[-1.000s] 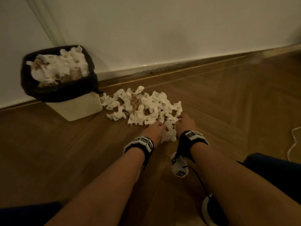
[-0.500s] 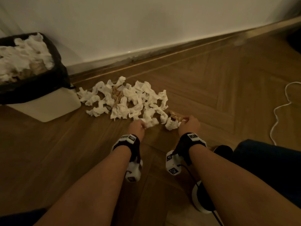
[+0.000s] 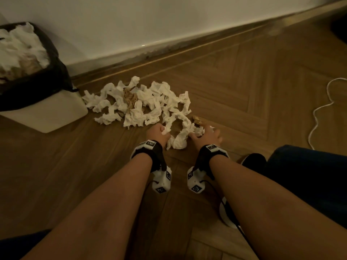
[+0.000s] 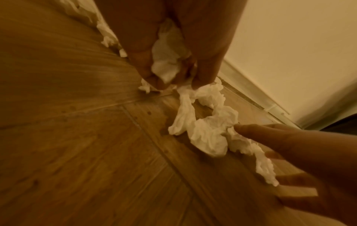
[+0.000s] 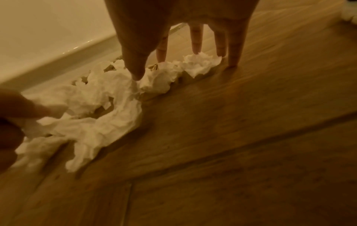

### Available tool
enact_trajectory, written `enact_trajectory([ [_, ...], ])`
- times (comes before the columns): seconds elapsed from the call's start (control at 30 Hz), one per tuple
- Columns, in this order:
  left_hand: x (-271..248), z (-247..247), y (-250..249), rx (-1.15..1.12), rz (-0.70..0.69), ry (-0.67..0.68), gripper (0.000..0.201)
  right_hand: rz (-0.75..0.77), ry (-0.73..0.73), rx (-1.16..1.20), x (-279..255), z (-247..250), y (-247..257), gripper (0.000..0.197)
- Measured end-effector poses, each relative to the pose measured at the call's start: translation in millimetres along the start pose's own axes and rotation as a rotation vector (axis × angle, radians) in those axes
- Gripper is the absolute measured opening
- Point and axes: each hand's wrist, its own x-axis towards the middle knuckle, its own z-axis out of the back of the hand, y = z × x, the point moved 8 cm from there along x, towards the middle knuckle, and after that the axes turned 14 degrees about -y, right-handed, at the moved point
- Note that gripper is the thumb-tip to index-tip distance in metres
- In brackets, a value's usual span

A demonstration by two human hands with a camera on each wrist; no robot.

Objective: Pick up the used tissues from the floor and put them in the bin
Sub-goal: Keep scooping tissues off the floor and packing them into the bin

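**Left hand has closed on a tissue; right is spreading over the next**

We note a change from a moment ago: our left hand (image 3: pixel 158 134), then resting at the near edge of the pile of tissues (image 3: pixel 139 102), now has its fingers (image 4: pixel 146 64) curled round a crumpled piece. Our right hand (image 3: pixel 205 136), which was bunched by the brown scrap (image 3: pixel 197 120), now has its fingers (image 5: pixel 196 39) straight and spread, tips touching a wad on the floor (image 3: pixel 244 81). Most tissues lie just right of the bin (image 3: pixel 47 117), which already looks heaped. We judge one grab secured, the other forming; many trips remain.
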Motion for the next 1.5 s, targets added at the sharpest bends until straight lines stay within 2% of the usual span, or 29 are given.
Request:
enact_trajectory([
  [0.03, -2.6, 0.5, 1.9, -0.057, 0.019, 0.008, 0.011, 0.016, 0.011, -0.021, 0.1, -2.1, 3.0, 0.068],
  [0.13, -7.7, -1.0, 1.0, -0.138, -0.007, 0.029, 0.034, 0.088, 0.003, -0.128, -2.8, -5.7, 13.8, 0.058],
  [0.23, -9.9, -2.9, 2.4, -0.081, -0.032, 0.023, 0.030, 0.171, -0.063, -0.181, -4.3, -4.9, 22.6, 0.039],
  [0.3, -8.4, -2.7, 9.1, -0.095, 0.008, 0.010, 0.024, 0.180, -0.022, -0.181, -1.4, -6.6, 24.1, 0.032],
  [0.37, -5.5, -0.4, 15.2, -0.132, 0.059, -0.012, 0.022, 0.132, 0.049, -0.123, 2.6, -6.3, 22.5, 0.029],
  [0.47, -1.6, 3.4, 20.9, -0.163, 0.114, -0.034, 0.032, 0.039, 0.083, 0.044, 3.7, -4.5, 14.7, 0.023],
  [0.57, 2.3, 3.3, 22.5, -0.177, 0.137, 0.011, 0.036, -0.172, 0.096, 0.370, -1.9, -9.0, -0.7, 0.025],
  [0.67, 2.5, 5.8, 23.2, -0.207, 0.166, 0.074, 0.027, -0.372, 0.176, 0.644, -9.2, -12.9, -2.8, 0.033],
  [0.77, 2.3, 20.4, 22.3, -0.173, 0.095, 0.057, 0.044, -0.464, 0.257, 0.793, -20.8, -5.9, 0.0, 0.037],
  [0.83, 2.3, 36.7, 19.9, -0.107, 0.042, 0.004, 0.030, -0.507, 0.300, 0.863, -30.5, 3.1, 2.0, 0.042],
  [0.87, 1.7, 44.7, 18.6, -0.084, 0.027, -0.016, 0.025, -0.506, 0.317, 0.868, -34.4, 7.7, 6.3, 0.042],
  [1.0, -5.5, 78.1, 20.0, -0.047, 0.019, -0.016, 0.043, -0.424, 0.413, 0.778, -49.7, 21.8, 31.1, 0.040],
  [1.1, -12.0, 111.7, 18.7, -0.115, 0.022, -0.066, 0.043, -0.310, 0.449, 0.763, -64.7, 39.8, 56.2, 0.043],
  [1.17, -17.0, 138.0, 8.3, -0.189, -0.004, -0.115, 0.039, -0.268, 0.453, 0.847, -76.8, 55.4, 78.1, 0.038],
  [1.23, -23.0, 165.7, -9.1, -0.203, -0.066, -0.163, 0.035, -0.302, 0.460, 1.028, -88.2, 68.5, 102.7, 0.045],
  [1.3, -30.6, 195.7, -25.3, -0.195, -0.100, -0.219, 0.027, -0.302, 0.486, 1.128, -104.9, 85.4, 126.9, 0.042],
  [1.4, -44.0, 236.8, -47.4, -0.211, -0.102, -0.301, 0.050, -0.219, 0.517, 1.141, -134.0, 117.7, 158.8, 0.028],
  [1.43, -48.6, 250.3, -54.8, -0.255, -0.093, -0.334, 0.050, -0.211, 0.519, 1.160, -142.4, 129.8, 167.7, 0.027],
  [1.5, -59.6, 281.9, -65.9, -0.347, -0.042, -0.439, 0.039, -0.189, 0.504, 1.196, -153.8, 154.9, 185.9, 0.025],
])
